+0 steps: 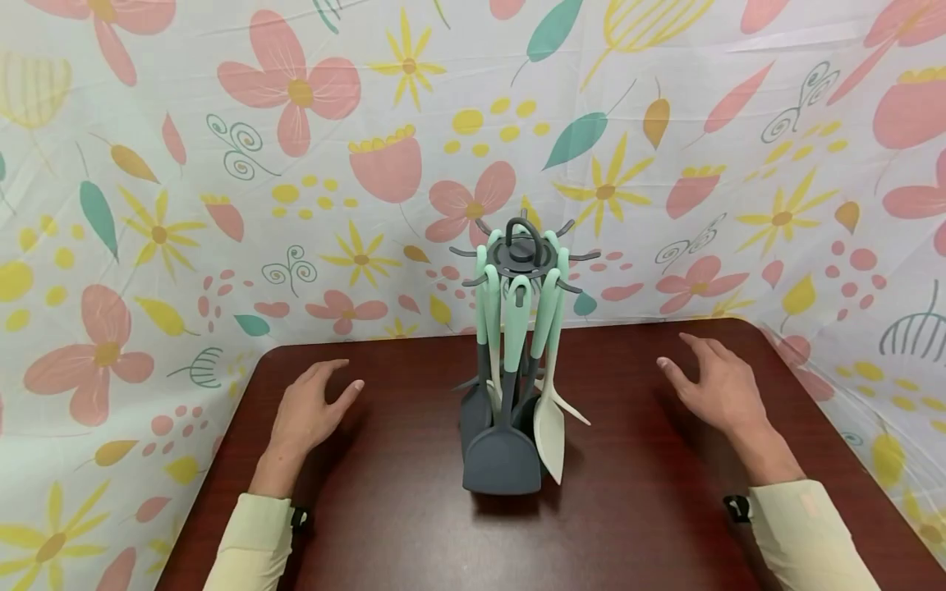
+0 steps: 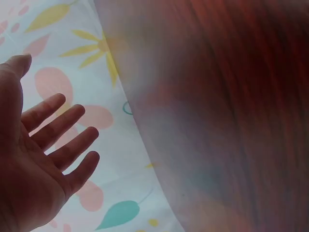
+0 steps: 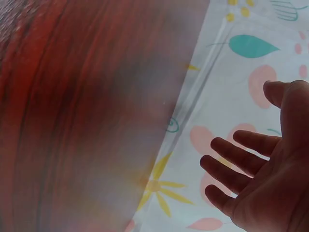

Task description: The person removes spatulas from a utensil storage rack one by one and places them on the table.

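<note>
Mint handles (image 1: pixel 517 324), at least five, hang round one dark rack (image 1: pixel 521 258) mid-counter (image 1: pixel 399 501); head view only, rear ones overlap, exact count unclear. One dark turner (image 1: pixel 502 464) at the rack's 6 o'clock, a pale utensil (image 1: pixel 549 427) at 5. Two hands, both wide and holding nothing: left hand (image 1: pixel 310 410) at the rack's 9 o'clock, right hand (image 1: pixel 720 386) at 3, both well apart from it. Wrist cams add the palms, four fingers and thumb spread, against floral cloth (image 1: pixel 296 205). Head view adds two pale cuffs (image 1: pixel 254 533).
</note>
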`<state>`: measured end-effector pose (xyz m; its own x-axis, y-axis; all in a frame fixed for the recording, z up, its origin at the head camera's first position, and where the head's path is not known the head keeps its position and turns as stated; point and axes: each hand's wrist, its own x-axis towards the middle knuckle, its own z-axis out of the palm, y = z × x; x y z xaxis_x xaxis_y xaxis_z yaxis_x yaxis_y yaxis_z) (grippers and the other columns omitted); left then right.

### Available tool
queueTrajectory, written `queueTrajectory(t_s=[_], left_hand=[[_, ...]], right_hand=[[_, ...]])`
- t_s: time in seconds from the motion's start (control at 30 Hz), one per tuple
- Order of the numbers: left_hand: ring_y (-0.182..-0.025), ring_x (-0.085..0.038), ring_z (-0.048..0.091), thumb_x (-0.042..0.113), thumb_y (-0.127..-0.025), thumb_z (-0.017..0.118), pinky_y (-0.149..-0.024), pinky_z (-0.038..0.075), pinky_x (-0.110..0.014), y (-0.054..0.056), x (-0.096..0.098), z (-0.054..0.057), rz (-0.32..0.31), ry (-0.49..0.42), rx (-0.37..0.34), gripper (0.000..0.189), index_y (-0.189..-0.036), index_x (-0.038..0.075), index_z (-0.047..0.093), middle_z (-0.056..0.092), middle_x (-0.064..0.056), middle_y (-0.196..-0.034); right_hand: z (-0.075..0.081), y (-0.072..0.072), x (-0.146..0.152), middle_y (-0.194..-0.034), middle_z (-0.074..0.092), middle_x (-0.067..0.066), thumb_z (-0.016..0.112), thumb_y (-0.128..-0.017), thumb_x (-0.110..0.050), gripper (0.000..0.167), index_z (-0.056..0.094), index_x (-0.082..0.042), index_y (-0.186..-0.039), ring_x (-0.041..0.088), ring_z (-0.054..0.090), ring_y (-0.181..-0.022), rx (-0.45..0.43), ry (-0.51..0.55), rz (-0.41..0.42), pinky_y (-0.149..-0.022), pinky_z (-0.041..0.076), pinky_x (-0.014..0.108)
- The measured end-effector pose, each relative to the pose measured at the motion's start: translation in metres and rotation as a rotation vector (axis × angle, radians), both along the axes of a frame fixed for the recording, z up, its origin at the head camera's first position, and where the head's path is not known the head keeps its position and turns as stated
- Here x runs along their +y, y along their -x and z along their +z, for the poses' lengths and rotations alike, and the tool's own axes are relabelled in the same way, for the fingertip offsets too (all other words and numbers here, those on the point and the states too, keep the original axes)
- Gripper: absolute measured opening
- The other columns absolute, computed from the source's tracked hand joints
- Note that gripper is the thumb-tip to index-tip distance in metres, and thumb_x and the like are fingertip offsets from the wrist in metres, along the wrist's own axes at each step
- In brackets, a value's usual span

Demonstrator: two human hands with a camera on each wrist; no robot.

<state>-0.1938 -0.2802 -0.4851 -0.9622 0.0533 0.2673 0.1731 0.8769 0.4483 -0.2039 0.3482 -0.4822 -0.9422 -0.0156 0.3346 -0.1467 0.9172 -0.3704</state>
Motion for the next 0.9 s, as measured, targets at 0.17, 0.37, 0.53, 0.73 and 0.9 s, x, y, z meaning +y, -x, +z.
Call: queueTrajectory(t_s=[0.17,0.37,0.53,0.73,0.9], left_hand=[[-0.132,-0.036,0.060,0.061,-0.102,0.062,-0.105,0.050,-0.062,-0.002,0.006,0.005,-0.004,-0.018,0.010,0.063,-0.146,0.016,0.062,0.063,-0.010,-0.145],[-0.129,-0.035,0.062,0.060,-0.102,0.064,-0.103,0.051,-0.061,-0.004,0.014,0.011,-0.027,-0.041,0.031,0.061,-0.145,0.017,0.063,0.064,-0.009,-0.141],[-0.127,-0.034,0.063,0.056,-0.102,0.066,-0.102,0.052,-0.059,-0.005,0.022,0.014,-0.061,-0.068,0.049,0.057,-0.143,0.017,0.065,0.066,-0.007,-0.137],[-0.123,-0.033,0.065,0.053,-0.102,0.068,-0.100,0.053,-0.058,-0.008,0.028,0.019,-0.079,-0.100,0.090,0.052,-0.140,0.017,0.067,0.069,-0.006,-0.133],[-0.124,-0.031,0.066,0.049,-0.102,0.071,-0.100,0.053,-0.055,-0.009,0.033,0.024,-0.101,-0.144,0.099,0.049,-0.139,0.017,0.068,0.069,-0.004,-0.132]], right_hand=[[0.006,-0.003,-0.006,-0.141,0.054,0.036,0.065,-0.105,-0.042,0.064,0.053,0.005,-0.147,0.059,0.052,-0.125,0.016,0.011,0.010,-0.102,0.039,0.074],[0.012,-0.004,-0.012,-0.142,0.054,0.036,0.067,-0.104,-0.040,0.064,0.053,0.005,-0.147,0.058,0.052,-0.125,0.036,0.014,0.014,-0.102,0.040,0.074],[0.018,-0.007,-0.017,-0.141,0.055,0.035,0.068,-0.103,-0.038,0.064,0.053,0.005,-0.148,0.058,0.053,-0.124,0.054,0.023,0.033,-0.101,0.040,0.074],[0.025,-0.010,-0.024,-0.141,0.057,0.033,0.073,-0.101,-0.035,0.063,0.054,0.004,-0.147,0.057,0.055,-0.124,0.105,0.019,0.068,-0.101,0.041,0.073],[0.034,-0.014,-0.032,-0.141,0.058,0.031,0.076,-0.099,-0.031,0.063,0.055,0.003,-0.147,0.054,0.056,-0.125,0.133,0.032,0.085,-0.102,0.043,0.071]])
